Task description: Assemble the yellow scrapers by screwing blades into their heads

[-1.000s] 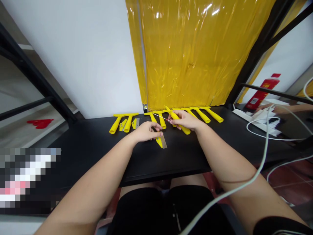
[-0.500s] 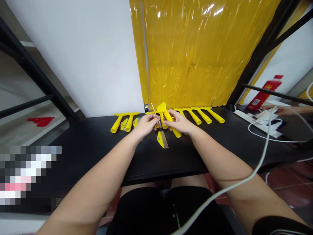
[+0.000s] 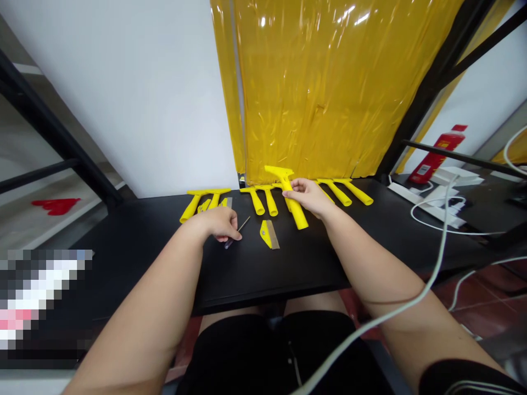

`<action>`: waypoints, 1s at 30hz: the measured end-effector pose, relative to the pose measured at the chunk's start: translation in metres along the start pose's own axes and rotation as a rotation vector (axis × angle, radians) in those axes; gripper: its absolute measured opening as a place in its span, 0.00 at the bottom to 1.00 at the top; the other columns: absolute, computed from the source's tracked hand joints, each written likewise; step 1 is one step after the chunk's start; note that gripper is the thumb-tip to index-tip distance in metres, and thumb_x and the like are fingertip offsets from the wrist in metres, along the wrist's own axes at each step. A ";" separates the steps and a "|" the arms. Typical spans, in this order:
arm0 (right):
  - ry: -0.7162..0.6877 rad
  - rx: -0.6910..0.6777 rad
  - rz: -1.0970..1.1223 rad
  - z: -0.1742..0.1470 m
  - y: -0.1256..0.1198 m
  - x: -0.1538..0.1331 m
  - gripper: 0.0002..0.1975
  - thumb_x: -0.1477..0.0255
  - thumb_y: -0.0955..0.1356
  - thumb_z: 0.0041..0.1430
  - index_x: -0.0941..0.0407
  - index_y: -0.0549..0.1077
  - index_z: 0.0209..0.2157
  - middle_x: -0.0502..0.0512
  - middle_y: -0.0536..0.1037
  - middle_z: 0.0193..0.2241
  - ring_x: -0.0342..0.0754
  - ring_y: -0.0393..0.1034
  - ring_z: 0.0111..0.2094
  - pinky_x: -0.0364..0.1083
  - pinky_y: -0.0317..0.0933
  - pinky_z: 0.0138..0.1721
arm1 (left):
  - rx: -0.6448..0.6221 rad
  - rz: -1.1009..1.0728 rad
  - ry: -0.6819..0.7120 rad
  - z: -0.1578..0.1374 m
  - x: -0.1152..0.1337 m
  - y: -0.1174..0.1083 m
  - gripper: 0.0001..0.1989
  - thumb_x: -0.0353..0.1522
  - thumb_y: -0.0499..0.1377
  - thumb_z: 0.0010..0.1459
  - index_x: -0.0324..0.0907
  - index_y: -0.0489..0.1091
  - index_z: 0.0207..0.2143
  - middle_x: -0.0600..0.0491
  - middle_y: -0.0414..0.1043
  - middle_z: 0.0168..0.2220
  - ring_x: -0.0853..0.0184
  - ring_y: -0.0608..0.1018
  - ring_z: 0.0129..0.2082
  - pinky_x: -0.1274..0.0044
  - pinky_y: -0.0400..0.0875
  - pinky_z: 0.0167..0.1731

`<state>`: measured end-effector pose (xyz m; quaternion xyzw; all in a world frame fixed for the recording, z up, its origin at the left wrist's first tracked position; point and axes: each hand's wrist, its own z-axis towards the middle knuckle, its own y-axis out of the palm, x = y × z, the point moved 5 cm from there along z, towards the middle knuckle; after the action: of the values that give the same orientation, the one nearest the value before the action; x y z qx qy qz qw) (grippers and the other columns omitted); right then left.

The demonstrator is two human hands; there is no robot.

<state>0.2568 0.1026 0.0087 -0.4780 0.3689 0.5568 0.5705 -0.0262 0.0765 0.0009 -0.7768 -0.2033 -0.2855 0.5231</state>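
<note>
The right hand [image 3: 308, 197] was closed around a yellow handle [image 3: 299, 216], thumb across its neck and fingers behind, while the left hand [image 3: 222, 224] had its fingers curled and its thumb against a screwdriver [image 3: 231, 240], though whether it gripped it or merely touched it I could not tell. The handle was tilted just above the black table [image 3: 247, 282], its long axis running from the T-shaped head, far and to the left, down to the butt, near and to the right. The screwdriver's shaft pointed away and rightward, left of the blade [image 3: 269, 235], which lay between the hands.
</note>
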 end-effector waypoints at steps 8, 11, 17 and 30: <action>0.107 -0.226 0.254 -0.013 0.051 0.002 0.25 0.56 0.82 0.46 0.55 0.68 0.31 0.48 0.77 0.23 0.42 0.73 0.22 0.42 0.73 0.24 | 0.020 -0.343 0.428 -0.011 0.056 0.022 0.28 0.42 0.70 0.52 0.42 0.70 0.53 0.50 0.79 0.41 0.63 0.82 0.40 0.70 0.75 0.45; 0.085 -0.264 0.289 -0.016 0.066 0.001 0.26 0.55 0.82 0.45 0.55 0.68 0.32 0.48 0.77 0.23 0.42 0.74 0.24 0.43 0.74 0.28 | -0.014 -0.445 0.489 -0.009 0.063 0.037 0.31 0.38 0.71 0.51 0.41 0.66 0.55 0.50 0.78 0.42 0.63 0.81 0.43 0.68 0.74 0.49; -0.077 -0.461 -0.127 -0.026 0.066 -0.006 0.19 0.55 0.75 0.57 0.56 0.74 0.38 0.46 0.73 0.25 0.41 0.67 0.24 0.43 0.66 0.28 | 0.151 -0.494 0.377 -0.007 0.056 0.018 0.20 0.32 0.58 0.55 0.42 0.69 0.51 0.50 0.77 0.41 0.64 0.81 0.38 0.72 0.75 0.41; -0.165 -0.791 -0.785 -0.039 0.058 -0.007 0.10 0.77 0.75 0.48 0.56 0.80 0.36 0.50 0.74 0.34 0.44 0.68 0.33 0.42 0.60 0.34 | 0.254 -0.359 0.272 0.008 0.035 0.006 0.09 0.32 0.56 0.56 0.43 0.71 0.41 0.55 0.71 0.32 0.71 0.72 0.23 0.77 0.67 0.24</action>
<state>0.2032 0.0590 -0.0035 -0.7119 -0.1195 0.4341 0.5390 0.0059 0.0827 0.0175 -0.6109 -0.2999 -0.4476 0.5801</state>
